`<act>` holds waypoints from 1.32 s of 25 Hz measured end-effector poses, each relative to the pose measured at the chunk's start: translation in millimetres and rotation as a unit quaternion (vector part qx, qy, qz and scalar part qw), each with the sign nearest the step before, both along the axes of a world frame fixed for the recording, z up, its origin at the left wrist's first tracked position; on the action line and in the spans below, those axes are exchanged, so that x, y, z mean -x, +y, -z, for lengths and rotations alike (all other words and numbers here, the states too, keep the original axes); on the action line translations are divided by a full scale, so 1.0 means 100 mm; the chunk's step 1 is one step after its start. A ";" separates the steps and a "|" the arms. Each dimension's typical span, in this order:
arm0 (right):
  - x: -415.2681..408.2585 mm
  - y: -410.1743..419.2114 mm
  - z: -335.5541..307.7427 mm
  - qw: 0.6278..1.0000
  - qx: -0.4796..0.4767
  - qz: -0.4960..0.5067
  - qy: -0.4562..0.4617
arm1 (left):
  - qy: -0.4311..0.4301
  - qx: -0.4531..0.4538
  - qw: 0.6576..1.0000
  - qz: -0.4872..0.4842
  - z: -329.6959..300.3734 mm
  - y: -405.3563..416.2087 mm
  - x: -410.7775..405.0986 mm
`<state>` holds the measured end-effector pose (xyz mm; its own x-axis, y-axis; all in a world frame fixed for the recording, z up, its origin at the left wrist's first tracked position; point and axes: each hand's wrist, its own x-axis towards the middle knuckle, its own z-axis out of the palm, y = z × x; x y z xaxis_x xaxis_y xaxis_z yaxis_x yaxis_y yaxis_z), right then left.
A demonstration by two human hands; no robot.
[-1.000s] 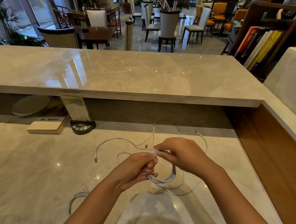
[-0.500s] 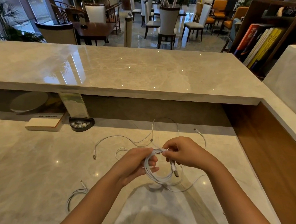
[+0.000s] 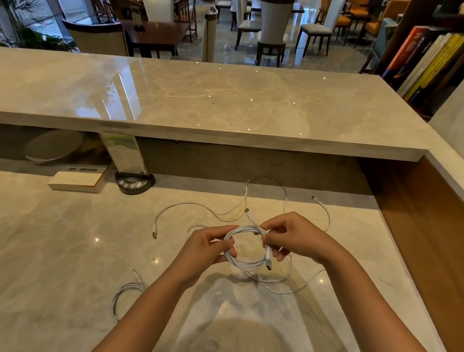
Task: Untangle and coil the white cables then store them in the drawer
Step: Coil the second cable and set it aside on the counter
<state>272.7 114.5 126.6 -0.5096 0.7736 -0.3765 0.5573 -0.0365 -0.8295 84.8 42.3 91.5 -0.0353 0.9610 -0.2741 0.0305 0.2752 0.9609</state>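
Hands first: the left hand (image 3: 206, 247) pinches the left side of a white coil (image 3: 243, 246) between thumb and curled fingers, and the right hand (image 3: 294, 236) grips the coil's upper right side, its fingers closed round the strands where one plug end (image 3: 268, 261) hangs down. Both are shut on the coil, held just above the worktop (image 3: 55, 246), between the two hands and standing roughly upright, facing the person.

Largest of the rest, the loose cables (image 3: 195, 207) sprawl on the worktop beyond the hands, still spread out, with one end lying well to the left and another to the far right. A second coil (image 3: 126, 292) lies flat near the left forearm, apparently already wound. A further strand (image 3: 300, 287) trails on the worktop under the right wrist; whether it belongs to the held coil I cannot tell.

My reading is that the winding of this cable is nearly done and the hanging plug end wants tucking. That end lies at the right hand, pointing down, so the right hand is the nearer one. No drawer is in view.
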 end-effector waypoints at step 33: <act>2.05 -1.09 1.45 0.996 0.061 0.060 0.000 | 0.635 -0.171 0.743 0.129 1.29 -1.69 1.80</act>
